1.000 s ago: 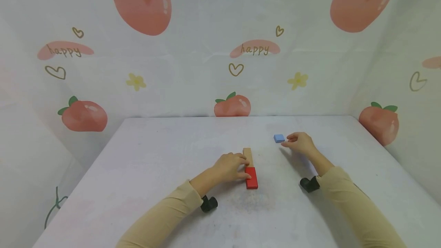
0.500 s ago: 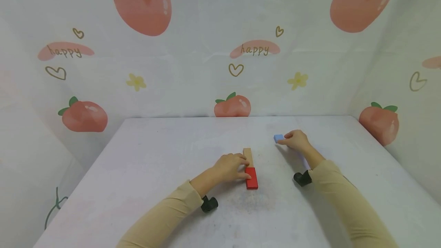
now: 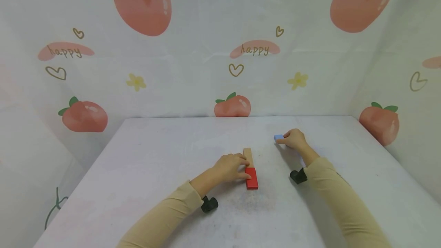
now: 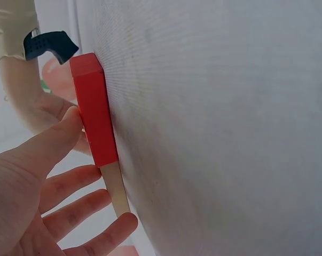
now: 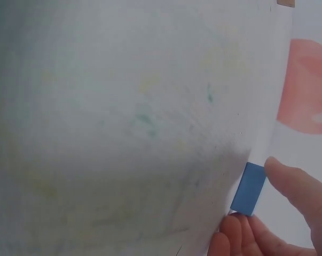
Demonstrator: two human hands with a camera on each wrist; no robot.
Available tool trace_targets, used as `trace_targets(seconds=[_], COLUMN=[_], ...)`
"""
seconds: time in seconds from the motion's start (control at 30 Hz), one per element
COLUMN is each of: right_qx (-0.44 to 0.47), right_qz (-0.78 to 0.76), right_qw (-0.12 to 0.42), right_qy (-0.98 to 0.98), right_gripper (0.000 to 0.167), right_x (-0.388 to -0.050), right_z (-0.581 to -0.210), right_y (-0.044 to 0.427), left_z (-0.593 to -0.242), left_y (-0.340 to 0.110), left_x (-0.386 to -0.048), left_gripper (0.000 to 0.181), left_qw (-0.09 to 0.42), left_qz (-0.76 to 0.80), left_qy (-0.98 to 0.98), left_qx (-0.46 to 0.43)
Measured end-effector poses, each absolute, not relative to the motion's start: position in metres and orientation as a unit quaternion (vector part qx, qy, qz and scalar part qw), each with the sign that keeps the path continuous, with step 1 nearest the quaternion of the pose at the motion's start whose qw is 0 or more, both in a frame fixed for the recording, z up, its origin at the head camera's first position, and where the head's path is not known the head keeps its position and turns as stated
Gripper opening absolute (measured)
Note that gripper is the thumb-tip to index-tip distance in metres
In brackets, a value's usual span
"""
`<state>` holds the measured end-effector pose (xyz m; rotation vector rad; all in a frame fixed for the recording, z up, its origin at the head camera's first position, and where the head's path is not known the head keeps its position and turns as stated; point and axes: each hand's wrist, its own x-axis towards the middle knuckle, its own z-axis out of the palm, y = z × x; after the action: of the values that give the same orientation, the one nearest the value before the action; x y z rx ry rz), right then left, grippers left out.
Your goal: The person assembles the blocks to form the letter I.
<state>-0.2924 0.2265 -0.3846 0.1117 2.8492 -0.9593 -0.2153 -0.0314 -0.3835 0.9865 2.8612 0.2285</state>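
A red block (image 3: 251, 178) lies end to end with a plain wooden block (image 3: 248, 157) near the middle of the table. My left hand (image 3: 227, 167) rests against them, fingers spread: in the left wrist view the thumb touches the red block (image 4: 94, 109) and fingertips touch the wooden block (image 4: 115, 188). Farther back on the right, my right hand (image 3: 295, 141) pinches a small blue block (image 3: 278, 137). The right wrist view has the blue block (image 5: 248, 189) between the thumb and the fingers, low by the tabletop.
The white table (image 3: 165, 144) reaches back to a hanging cloth (image 3: 186, 68) printed with peaches, hearts and flowers. Each wrist carries a dark camera mount. A thin green cord (image 3: 53, 209) shows at the left edge of the table.
My right hand has moved left onto the blue block, from a small gap beside it to a pinch on it. My left hand and the blocks under it have stayed put.
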Motion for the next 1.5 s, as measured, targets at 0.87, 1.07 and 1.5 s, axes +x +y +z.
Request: trace_targets(seconds=[0.87,1.07,1.5], right_qx=[0.052,0.046,0.047], right_qz=[-0.329,-0.338,-0.353], right_qw=[0.045,0.044,0.041], right_qy=[0.942,0.939,0.934], right_gripper=[0.045,0.044,0.043], right_x=[-0.2892,-0.2888,-0.2891], right_z=[-0.3818,-0.3817,-0.3821], right_y=[0.2248,0.2261,0.2265], left_z=[-0.3831,-0.3824,-0.3827], left_y=[-0.0310,-0.0304,-0.0305], left_x=[-0.2155,-0.2153,-0.2146], left_gripper=[0.045,0.045,0.045], left_qw=[0.059,0.063,0.060], left_qz=[0.082,0.081,0.082], left_qy=[0.942,0.943,0.944], left_qx=[0.319,0.316,0.315])
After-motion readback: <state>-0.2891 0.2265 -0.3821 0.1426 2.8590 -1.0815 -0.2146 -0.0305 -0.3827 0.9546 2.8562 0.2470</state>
